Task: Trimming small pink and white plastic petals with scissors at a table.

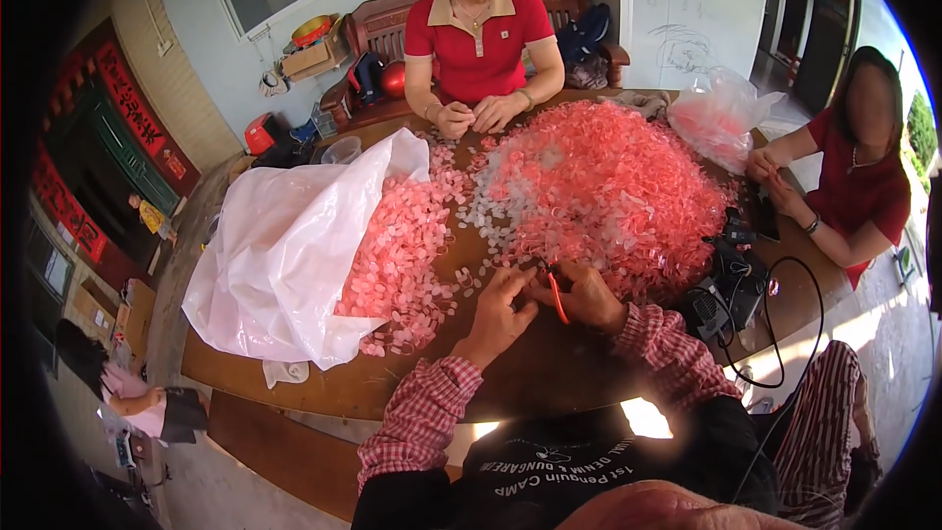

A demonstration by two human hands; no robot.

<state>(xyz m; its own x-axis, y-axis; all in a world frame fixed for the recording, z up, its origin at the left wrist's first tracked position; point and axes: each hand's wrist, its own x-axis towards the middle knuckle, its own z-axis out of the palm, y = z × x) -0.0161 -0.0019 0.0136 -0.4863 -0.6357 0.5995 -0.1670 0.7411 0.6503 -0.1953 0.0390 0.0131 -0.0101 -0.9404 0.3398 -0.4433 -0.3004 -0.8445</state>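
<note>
Red-handled snips are in my right hand, with their dark tip pointing at the near edge of a large heap. Just left of them, my left hand has its thumb and fingers pinched together; whatever is between them is too small to make out. Both hands are close together over the brown table. The heap is a tangle of translucent pink plastic pieces, paler at its left side. Small loose pink pieces spread out from the mouth of a big white plastic bag on the left.
Across the table a person in red handles something small; another sits at the right. A clear bag of pink pieces lies at the far right. Black devices with a cable lie near my right forearm. A wooden bench stands below left.
</note>
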